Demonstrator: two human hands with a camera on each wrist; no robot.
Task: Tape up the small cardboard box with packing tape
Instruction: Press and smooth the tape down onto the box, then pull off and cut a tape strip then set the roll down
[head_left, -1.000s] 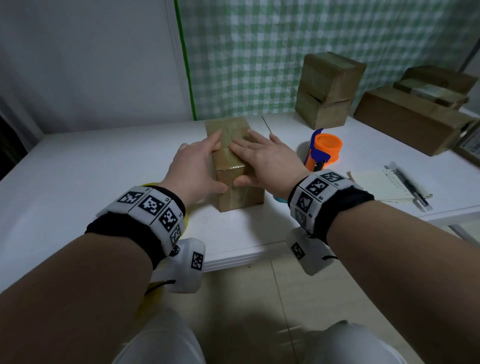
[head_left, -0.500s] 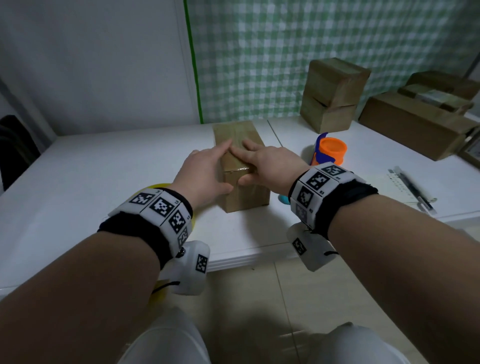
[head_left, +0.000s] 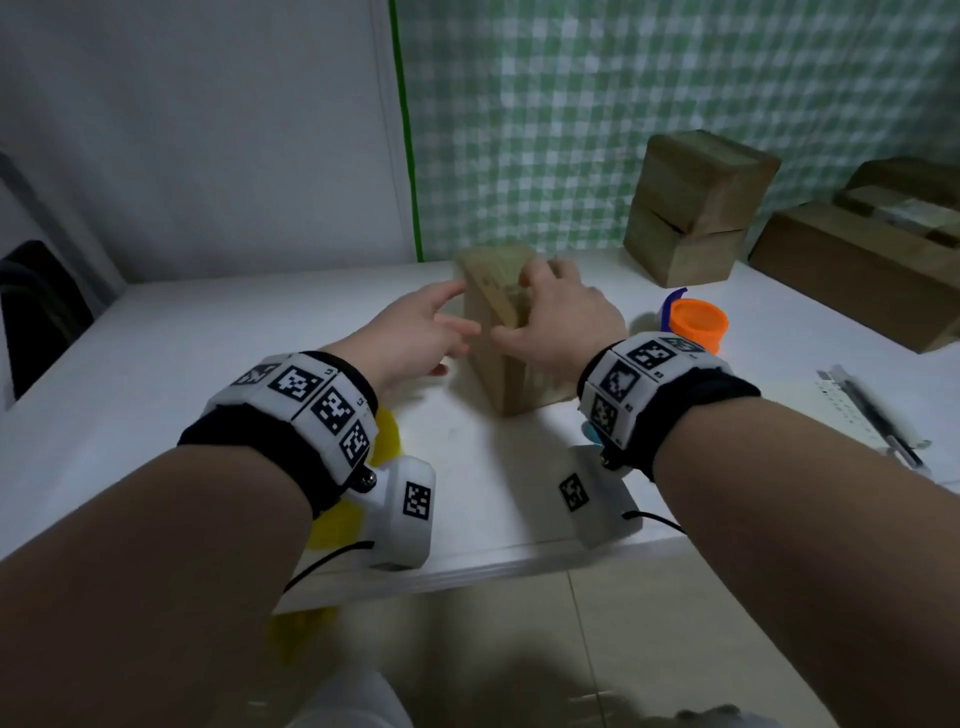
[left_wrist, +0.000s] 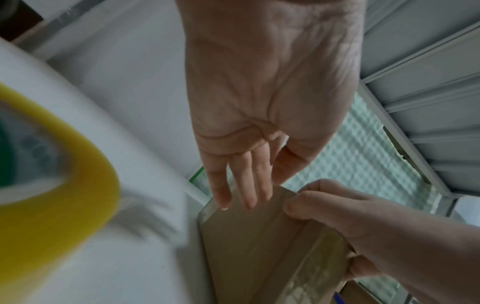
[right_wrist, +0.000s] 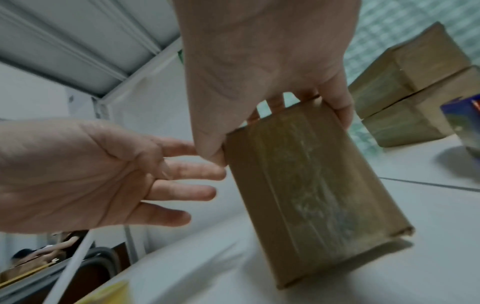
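Tipping the small cardboard box (head_left: 498, 332) up on the white surface (head_left: 208, 364), the right hand (head_left: 563, 322) grips its top; the left hand (head_left: 415, 338) hovers spread beside it. Taping another face likely follows, needing the yellow tape roll (left_wrist: 52, 174).

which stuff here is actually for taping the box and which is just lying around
For the job:
small cardboard box, tipped up, gripped by the right hand
left hand, open beside it
yellow tape roll
orange tape dispenser

Lying about:
stacked boxes
long boxes
pen on a notepad
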